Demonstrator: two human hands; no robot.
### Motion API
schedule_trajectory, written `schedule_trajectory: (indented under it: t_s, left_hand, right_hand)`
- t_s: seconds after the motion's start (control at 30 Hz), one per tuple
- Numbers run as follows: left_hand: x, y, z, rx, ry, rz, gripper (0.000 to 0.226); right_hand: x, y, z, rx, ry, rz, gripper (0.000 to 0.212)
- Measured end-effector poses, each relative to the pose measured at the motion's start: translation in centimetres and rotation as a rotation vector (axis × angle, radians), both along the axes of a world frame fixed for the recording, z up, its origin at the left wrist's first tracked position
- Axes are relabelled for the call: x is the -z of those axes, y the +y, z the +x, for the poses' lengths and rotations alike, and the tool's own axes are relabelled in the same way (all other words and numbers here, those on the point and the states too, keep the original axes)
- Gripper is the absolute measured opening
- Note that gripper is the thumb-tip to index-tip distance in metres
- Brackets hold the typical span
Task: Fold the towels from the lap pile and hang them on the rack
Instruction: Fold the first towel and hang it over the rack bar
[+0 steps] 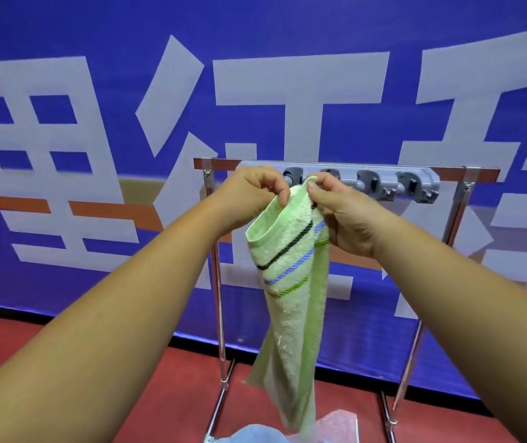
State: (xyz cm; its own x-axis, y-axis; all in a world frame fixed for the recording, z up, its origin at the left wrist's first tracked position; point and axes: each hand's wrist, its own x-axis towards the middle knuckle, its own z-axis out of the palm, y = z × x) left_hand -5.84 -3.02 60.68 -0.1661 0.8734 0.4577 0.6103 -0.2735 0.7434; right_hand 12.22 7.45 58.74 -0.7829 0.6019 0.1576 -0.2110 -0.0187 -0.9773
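A light green towel (290, 282) with black, blue and green stripes hangs folded lengthwise in front of the rack. My left hand (252, 193) pinches its top edge from the left, and my right hand (342, 215) pinches the same top corner from the right. Both hands hold the corner up against the grey clip bar (383, 183) on the chrome rack (220, 314), near its leftmost clips. The towel's lower end dangles down to the bottom of the view. A blue towel (252, 434) and a pink towel (338, 423) lie below, partly out of view.
The rack stands on a red floor (64, 340) right in front of a blue banner (96, 75) with large white characters. Three clips on the bar to the right of my hands hold nothing.
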Motion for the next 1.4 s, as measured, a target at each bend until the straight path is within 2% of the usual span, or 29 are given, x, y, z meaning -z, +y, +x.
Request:
schedule_trajectory:
  t_s: [0.23,0.43,0.57,0.63,0.7,0.77,0.83,0.9,1.1,1.27,1.4]
  left_hand:
    - [0.1,-0.2,0.1,-0.017,-0.114,-0.017,0.039]
    - [0.2,-0.2,-0.3,-0.045,-0.101,-0.028,0.036]
    - [-0.1,-0.3,-0.2,-0.053,-0.049,-0.065,0.043]
    - [-0.4,-0.2,0.2,-0.084,-0.092,-0.072,0.047]
    - [-0.6,-0.1,0.7,-0.106,-0.175,-0.075,0.042]
    - [-0.7,0.1,1.0,-0.106,-0.247,-0.077,0.025]
    - [-0.6,0.3,1.0,-0.130,-0.204,-0.062,0.009]
    - [-0.3,0.5,0.8,-0.168,-0.117,-0.045,0.013]
    - [0.3,1.0,0.8,-0.167,-0.109,0.016,0.018]
    - [0.6,0.7,1.0,-0.129,-0.047,0.047,0.004]
    - [1.4,0.2,1.2,-0.153,0.035,-0.078,0.027]
  right_hand:
    - [0.0,0.0,0.0,0.037,0.087,-0.034,0.011]
    - [-0.2,0.3,-0.1,0.168,0.113,-0.036,0.021]
    - [-0.3,0.6,-0.3,0.240,0.112,0.025,0.025]
    - [-0.4,0.5,-0.4,0.257,0.113,0.051,0.025]
    - [-0.4,0.4,-0.5,0.269,0.099,0.086,0.023]
    - [-0.2,0.5,-0.7,0.276,0.082,0.109,0.022]
    - [-0.1,0.6,-0.8,0.276,0.078,0.117,0.021]
    - [-0.1,0.6,-0.8,0.263,0.093,0.120,0.019]
    - [-0.1,0.6,-0.5,0.244,0.115,0.127,0.017]
    - [0.0,1.1,-0.8,0.333,0.107,0.160,0.016]
    - [-0.2,1.3,-0.9,0.426,0.067,0.188,0.015]
